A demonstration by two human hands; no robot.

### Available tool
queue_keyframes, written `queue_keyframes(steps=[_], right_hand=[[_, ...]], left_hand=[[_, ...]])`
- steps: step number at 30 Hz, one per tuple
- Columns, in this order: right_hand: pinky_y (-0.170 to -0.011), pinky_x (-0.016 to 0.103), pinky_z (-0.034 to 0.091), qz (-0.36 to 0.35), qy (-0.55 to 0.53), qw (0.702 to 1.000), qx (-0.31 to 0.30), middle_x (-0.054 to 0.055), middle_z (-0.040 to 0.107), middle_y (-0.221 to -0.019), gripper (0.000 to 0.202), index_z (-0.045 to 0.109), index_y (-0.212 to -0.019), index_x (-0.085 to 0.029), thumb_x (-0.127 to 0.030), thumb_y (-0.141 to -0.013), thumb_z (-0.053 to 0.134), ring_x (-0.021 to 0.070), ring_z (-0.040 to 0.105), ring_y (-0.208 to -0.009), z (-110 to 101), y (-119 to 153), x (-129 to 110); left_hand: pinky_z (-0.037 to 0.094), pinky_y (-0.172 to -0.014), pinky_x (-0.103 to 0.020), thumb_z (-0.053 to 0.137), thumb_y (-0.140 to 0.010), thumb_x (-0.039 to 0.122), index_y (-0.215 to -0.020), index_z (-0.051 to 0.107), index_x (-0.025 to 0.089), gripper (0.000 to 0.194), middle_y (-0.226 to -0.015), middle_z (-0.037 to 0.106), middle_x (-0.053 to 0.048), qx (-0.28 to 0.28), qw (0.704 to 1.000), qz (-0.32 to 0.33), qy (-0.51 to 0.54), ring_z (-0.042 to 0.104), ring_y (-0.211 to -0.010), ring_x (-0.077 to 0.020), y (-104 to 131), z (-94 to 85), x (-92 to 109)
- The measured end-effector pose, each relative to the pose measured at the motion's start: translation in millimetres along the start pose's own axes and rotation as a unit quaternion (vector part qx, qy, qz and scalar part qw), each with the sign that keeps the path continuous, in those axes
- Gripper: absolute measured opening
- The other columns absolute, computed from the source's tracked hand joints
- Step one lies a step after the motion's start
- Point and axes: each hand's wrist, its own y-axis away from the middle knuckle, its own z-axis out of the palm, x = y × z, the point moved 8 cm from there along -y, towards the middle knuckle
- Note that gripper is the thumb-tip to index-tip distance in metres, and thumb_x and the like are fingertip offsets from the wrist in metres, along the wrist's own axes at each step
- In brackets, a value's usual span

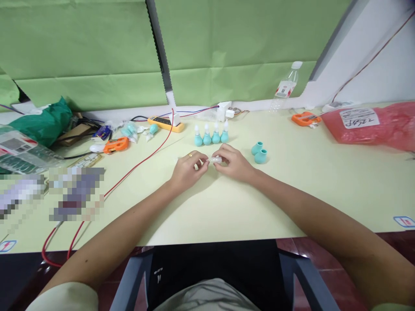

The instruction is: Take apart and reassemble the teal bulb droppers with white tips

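A small clear plastic tube-like piece (215, 160) spans the gap between my two hands just above the table. My right hand (234, 163) pinches its right side between thumb and fingers. At its left end, the thumb and fingertips of my left hand (190, 169), which wears a ring, are closed on it; the exact contact is small and hard to see. Behind my hands stands a row of several teal rubber bulbs (207, 139) with whitish tips. Two teal bulbs without tips (260, 156) with open necks sit to the right of my right hand.
At the back are a yellow-and-grey power strip (166, 124) and a clear bottle (287, 84). A red cable (142, 161) crosses the left side. Orange tools (116, 145), bagged bulbs (130, 131) and a green bag (48, 121) lie left; a red package (372, 125) lies right.
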Motion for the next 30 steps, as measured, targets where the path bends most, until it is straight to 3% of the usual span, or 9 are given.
queue_keyframes(steps=[4, 9, 19, 24, 30], right_hand=[[-0.065, 0.028, 0.046, 0.005, 0.009, 1.0, -0.024, 0.003, 0.068, -0.087, 0.019, 0.068, -0.098, -0.021, -0.013, -0.083, 0.061, 0.0167, 0.061, -0.075, 9, 2, -7], [-0.064, 0.027, 0.046, 0.011, 0.012, 0.999, -0.03, 0.001, 0.069, -0.083, 0.016, 0.066, -0.097, -0.02, -0.015, -0.083, 0.061, 0.0145, 0.059, -0.067, 12, 4, -8], [-0.064, 0.026, 0.05, 0.023, -0.032, 0.998, -0.038, 0.002, 0.07, -0.089, 0.02, 0.067, -0.104, -0.021, -0.016, -0.086, 0.06, 0.015, 0.062, -0.074, 12, 5, -4], [-0.06, 0.024, 0.052, 0.047, -0.074, 0.996, -0.033, 0.002, 0.069, -0.09, 0.019, 0.067, -0.106, -0.021, -0.018, -0.088, 0.061, 0.0156, 0.064, -0.078, 12, 5, 0], [-0.061, 0.025, 0.052, 0.016, -0.052, 0.998, -0.023, 0.005, 0.071, -0.099, 0.025, 0.068, -0.11, -0.022, -0.014, -0.088, 0.058, 0.0163, 0.064, -0.081, 8, 4, -9]], left_hand=[[0.051, -0.062, -0.021, 0.061, -0.094, 0.02, -0.098, 0.066, 0.019, 0.007, -0.087, 0.068, -0.001, -0.006, 0.999, 0.027, 0.023, 0.065, -0.069, -0.0086, 3, 8.7, 3], [0.052, -0.062, -0.022, 0.06, -0.095, 0.02, -0.101, 0.068, 0.019, 0.011, -0.087, 0.068, -0.002, -0.013, 0.999, 0.039, 0.034, 0.063, -0.069, -0.0092, 3, 9.2, 6], [0.05, -0.057, -0.021, 0.062, -0.096, 0.027, -0.104, 0.073, 0.022, 0.015, -0.089, 0.069, -0.003, -0.014, 0.996, -0.007, 0.09, 0.064, -0.074, -0.0111, 5, 9.8, -1], [0.049, -0.06, -0.023, 0.069, -0.09, 0.031, -0.1, 0.075, 0.022, 0.015, -0.089, 0.066, -0.003, -0.01, 0.984, -0.108, 0.143, 0.064, -0.078, -0.013, 6, 11.6, -13], [0.052, -0.068, -0.026, 0.078, -0.08, 0.041, -0.096, 0.068, 0.02, 0.028, -0.097, 0.069, -0.004, -0.019, 0.94, -0.254, 0.225, 0.063, -0.081, -0.0143, 12, 17.7, -27]])
